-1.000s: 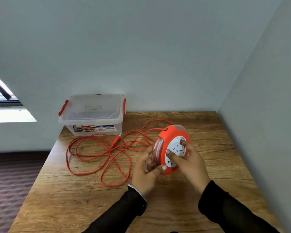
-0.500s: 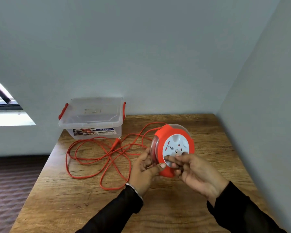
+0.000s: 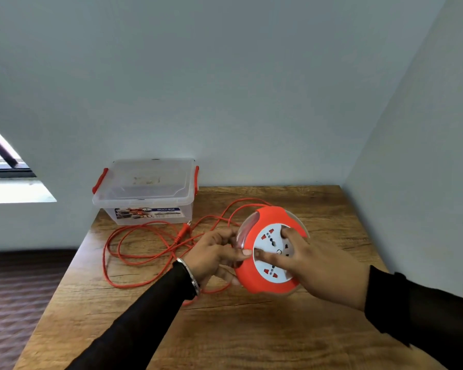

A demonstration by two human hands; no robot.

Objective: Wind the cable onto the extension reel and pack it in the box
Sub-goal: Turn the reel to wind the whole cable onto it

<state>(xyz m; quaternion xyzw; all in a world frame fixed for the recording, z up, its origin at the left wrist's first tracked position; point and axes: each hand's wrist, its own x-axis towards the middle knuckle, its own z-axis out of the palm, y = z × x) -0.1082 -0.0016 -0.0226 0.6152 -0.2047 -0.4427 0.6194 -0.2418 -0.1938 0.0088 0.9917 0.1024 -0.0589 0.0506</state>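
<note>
A wooden table (image 3: 251, 329) stands in a corner of pale walls, with a window at the far left. Over its middle the reel (image 3: 271, 249) is held up on edge, its white socket face turned toward the camera and an orange rim around it, a clear flange behind. The left hand (image 3: 214, 256) grips the reel's left edge, thumb across the front rim and fingers curled behind. The right hand (image 3: 313, 259) lies on the socket face with fingers spread, one fingertip high on the disc and another pressed low near its left edge; it seems set to turn that disc, though any winding knob is hidden beneath it.

The cable (image 3: 145, 241) runs from behind the reel and lies in loose, crossing loops on the table to the left, its plug (image 3: 183, 232) resting near the box (image 3: 145, 193). The box stands at the table's back left corner, its clear lid on and red clips at both sides.

Winding looks barely begun, since most of the cable is still out. The next move calls for a steady left-hand hold while the right rotates the face, with the loops watched for snags. Packing will first need the lid taken off.
</note>
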